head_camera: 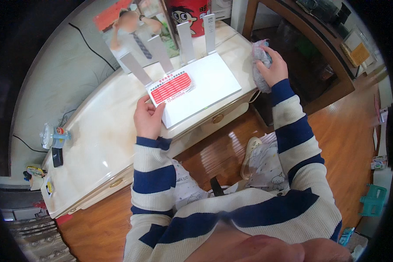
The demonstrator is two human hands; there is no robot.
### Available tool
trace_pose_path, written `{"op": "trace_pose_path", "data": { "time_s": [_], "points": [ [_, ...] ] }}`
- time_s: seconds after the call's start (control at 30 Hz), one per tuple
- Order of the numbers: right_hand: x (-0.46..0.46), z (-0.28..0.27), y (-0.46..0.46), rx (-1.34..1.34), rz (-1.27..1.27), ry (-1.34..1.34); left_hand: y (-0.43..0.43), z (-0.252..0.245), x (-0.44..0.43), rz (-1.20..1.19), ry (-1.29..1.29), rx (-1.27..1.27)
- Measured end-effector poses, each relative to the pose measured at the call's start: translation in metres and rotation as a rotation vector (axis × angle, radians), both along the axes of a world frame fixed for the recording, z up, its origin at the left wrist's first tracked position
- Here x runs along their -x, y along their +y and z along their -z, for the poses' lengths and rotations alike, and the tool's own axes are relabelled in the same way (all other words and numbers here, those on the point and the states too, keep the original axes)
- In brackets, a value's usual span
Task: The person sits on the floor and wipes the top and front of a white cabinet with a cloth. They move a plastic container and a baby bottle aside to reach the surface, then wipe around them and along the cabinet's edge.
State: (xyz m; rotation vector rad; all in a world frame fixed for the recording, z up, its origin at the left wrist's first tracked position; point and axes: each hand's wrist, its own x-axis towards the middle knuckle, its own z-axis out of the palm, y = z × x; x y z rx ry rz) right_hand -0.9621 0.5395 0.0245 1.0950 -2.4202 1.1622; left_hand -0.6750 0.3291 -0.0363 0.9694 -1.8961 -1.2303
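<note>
A white Wi-Fi router (209, 83) with several upright antennas sits on the cream cabinet top (101, 131). A red sticker (171, 87) bearing writing covers its left part. My left hand (148, 116) grips the router's left edge between thumb and fingers. Past the cabinet's right end, my right hand (273, 65) holds a bunched grey-pink cloth (261, 67). Part of the cloth is hidden behind my fingers.
Behind the router stand a printed picture (137, 36) of a person and a red tin (196, 16). A clear jar (47, 136) and a black device (57, 157) are at the left. A brown-framed glass cabinet (301, 98) stands right, above the wooden floor (216, 154).
</note>
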Motion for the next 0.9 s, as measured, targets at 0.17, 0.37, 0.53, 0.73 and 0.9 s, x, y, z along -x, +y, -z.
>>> {"op": "trace_pose_path", "data": {
  "time_s": [0.17,0.37,0.53,0.73,0.9],
  "points": [
    [0.021,0.026,-0.027,-0.252,-0.342,0.292,0.005,-0.009,-0.001,0.009,-0.044,0.098],
    [0.061,0.028,-0.056,-0.369,-0.024,0.076,0.007,-0.015,-0.001,0.003,-0.033,0.035],
    [0.081,0.021,-0.033,-0.342,0.317,-0.137,0.004,-0.014,-0.004,0.033,0.049,-0.067],
    [0.095,-0.004,0.002,-0.455,0.237,-0.002,0.003,-0.014,-0.007,0.091,-0.072,0.033],
    [0.103,-0.026,-0.083,-0.168,0.181,0.233,0.005,-0.017,-0.005,0.084,-0.076,0.014]
  ]
}}
